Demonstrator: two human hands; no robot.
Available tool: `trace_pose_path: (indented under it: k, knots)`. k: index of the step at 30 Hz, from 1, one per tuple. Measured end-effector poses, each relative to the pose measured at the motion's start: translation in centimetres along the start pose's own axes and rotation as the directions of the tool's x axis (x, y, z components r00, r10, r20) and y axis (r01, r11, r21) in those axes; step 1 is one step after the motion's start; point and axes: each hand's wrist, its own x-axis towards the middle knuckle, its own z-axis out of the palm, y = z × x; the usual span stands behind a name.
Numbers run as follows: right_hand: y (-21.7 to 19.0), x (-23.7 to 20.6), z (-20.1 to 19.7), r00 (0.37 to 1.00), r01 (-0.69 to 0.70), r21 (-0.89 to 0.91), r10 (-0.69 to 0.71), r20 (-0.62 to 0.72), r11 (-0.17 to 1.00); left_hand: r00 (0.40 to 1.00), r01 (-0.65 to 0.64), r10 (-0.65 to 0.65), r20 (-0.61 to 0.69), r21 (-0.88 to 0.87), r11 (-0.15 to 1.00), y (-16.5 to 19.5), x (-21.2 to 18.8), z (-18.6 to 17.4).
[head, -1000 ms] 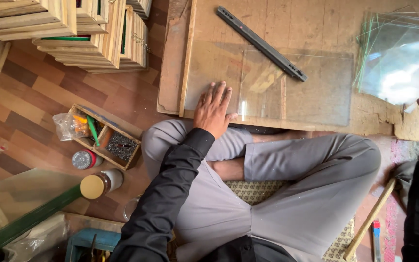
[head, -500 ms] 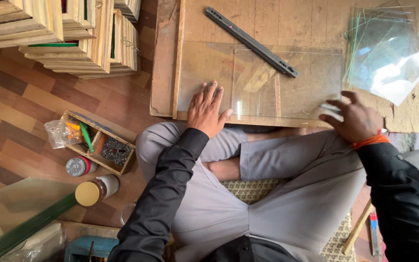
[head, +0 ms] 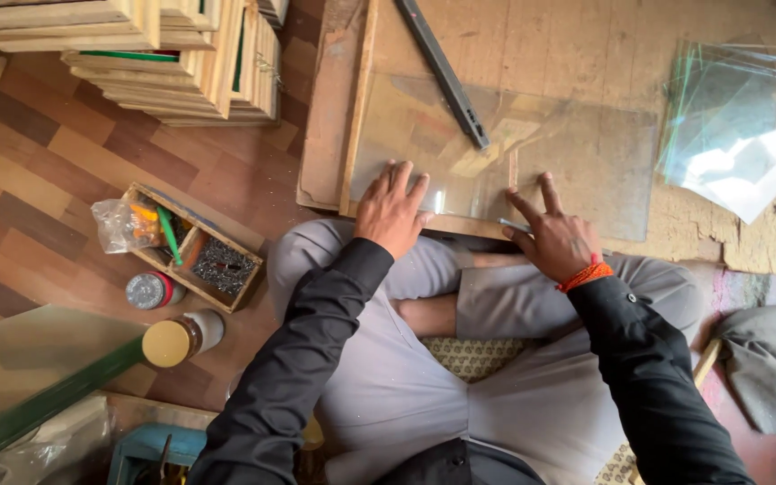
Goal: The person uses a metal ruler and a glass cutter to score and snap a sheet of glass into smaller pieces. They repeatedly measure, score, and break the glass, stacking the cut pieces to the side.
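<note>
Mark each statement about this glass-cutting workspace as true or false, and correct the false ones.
1. Both hands rest on the glass sheet. True: the left hand and right hand press on its near edge.
2. The long dark ruler lies under the right hand. False: it lies apart, farther up the board.
3. An orange band circles the right wrist. True.
4. The wooden box of small items sits on the work board. False: it sits on the floor, left of the person.
</note>
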Motion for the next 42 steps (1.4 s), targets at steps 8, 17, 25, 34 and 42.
trace_pose_path:
  k: [8,17,25,34,42]
  knots:
    - [1.5,0.5,0.6,0.999,-0.007,0.16,0.014,-0.044,0.987,0.999,-0.052,0.053,-0.011,0.075,0.996,0.2,-0.1,0.3]
    - [-0.6,1.0,0.7,0.997,0.072,0.125,-0.068,-0.031,0.99,0.996,0.033,-0.022,-0.085,0.129,0.991,-0.4,0.0,-0.9]
    - [-1.8,1.2,-0.1,0.999,0.023,0.156,-0.027,0.021,0.987,0.986,0.132,-0.137,0.095,0.059,0.989,-0.7,1.4,-1.2]
    - [-1.3,1.7,0.7,0.996,0.019,0.208,-0.002,-0.085,0.978,0.976,-0.195,0.166,-0.141,-0.227,0.954,-3.6,5.6,3.9]
    - [-6.5,8.9,0.4,0.963,-0.045,0.286,0.117,-0.241,0.957,0.989,-0.11,0.09,-0.113,-0.186,0.976,-4.5,5.1,5.2]
